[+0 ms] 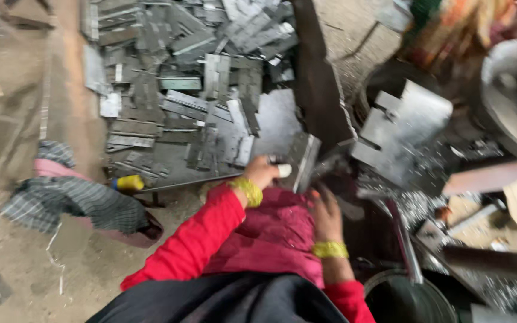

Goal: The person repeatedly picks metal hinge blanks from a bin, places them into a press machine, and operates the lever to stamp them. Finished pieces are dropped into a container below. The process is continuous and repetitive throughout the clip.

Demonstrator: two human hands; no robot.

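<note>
My left hand point(262, 171) wears a yellow bangle and a red sleeve, and it grips the edge of a flat grey metal plate point(302, 160) standing on its side. My right hand point(327, 214), also with a yellow bangle, rests with fingers spread on the pink cloth point(276, 233) over my lap, just below that plate. The picture is blurred by motion. A large heap of cut grey metal strips point(192, 90) lies on the floor ahead of my left hand.
A press machine with a bent metal sheet point(402, 131) and metal shavings point(426, 203) is at the right. A round dark bucket point(408, 299) sits below it. Checked cloth point(67, 200) lies on the dirt floor at left. Another person's colourful clothing point(456, 30) shows top right.
</note>
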